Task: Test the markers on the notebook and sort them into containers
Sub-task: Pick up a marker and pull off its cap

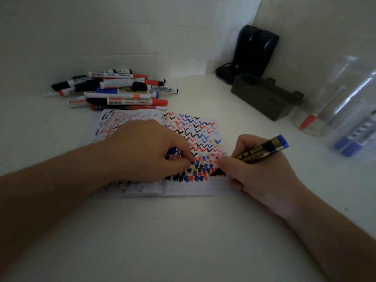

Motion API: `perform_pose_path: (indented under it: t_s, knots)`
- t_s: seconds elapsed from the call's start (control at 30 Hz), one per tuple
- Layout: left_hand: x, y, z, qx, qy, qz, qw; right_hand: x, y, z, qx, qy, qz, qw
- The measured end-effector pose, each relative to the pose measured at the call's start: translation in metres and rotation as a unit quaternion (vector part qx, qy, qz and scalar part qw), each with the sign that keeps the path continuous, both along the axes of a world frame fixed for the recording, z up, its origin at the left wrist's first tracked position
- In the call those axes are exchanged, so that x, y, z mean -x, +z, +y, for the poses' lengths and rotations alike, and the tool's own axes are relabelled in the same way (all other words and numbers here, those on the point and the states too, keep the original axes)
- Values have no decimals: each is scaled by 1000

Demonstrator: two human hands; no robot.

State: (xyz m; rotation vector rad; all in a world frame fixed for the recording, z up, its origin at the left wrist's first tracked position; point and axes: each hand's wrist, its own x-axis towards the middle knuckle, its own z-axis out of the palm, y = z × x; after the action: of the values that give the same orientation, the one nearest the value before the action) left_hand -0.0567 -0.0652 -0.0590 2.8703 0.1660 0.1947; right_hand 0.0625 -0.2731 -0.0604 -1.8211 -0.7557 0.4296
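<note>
Marker pile (114,91) at the far left of the tabletop (183,231), just behind the notebook (193,190). Black speakers (255,49) in the far right corner, a dark box (262,98) in front of them. Two clear containers (345,106) at far right, markers inside. Nothing blocks the page. My right grip (258,174) is curled tight round a black-gold marker (262,152), blue end up, tip down on the right page among the colour blots. My left grip (150,151) rests on the notebook, fingers curled round a blue cap (172,150), mostly hidden, just left of the tip.
</note>
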Motion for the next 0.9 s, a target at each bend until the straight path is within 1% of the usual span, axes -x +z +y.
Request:
perform_pose_path:
  t_s: [0.1, 0.27, 0.37, 0.5, 0.57, 0.73, 0.9]
  knots:
    - [0, 0, 0, 2, -2, 0, 1000, 1, 3, 1, 14, -1, 7, 1000]
    - [1, -1, 1, 2, 1, -13, 1000, 4, 4, 1, 34, 6, -13, 999]
    - [1, -1, 0, -5, -6, -10, 1000, 2, 3, 2, 32, -1, -26, 999]
    - [0, 0, 0, -9, -13, -5, 1000, 2, 4, 1, 28, 14, -4, 999]
    - [0, 0, -1, -11, -15, -4, 1000, 4, 3, 1, 34, 21, -9, 999]
    - [1, 3, -3, -6, -19, -2, 1000, 2, 2, 1, 18, 2, -13, 1000]
    - [2, 4, -4, -1, -13, 2, 1000, 3, 2, 0, 25, 22, -14, 999]
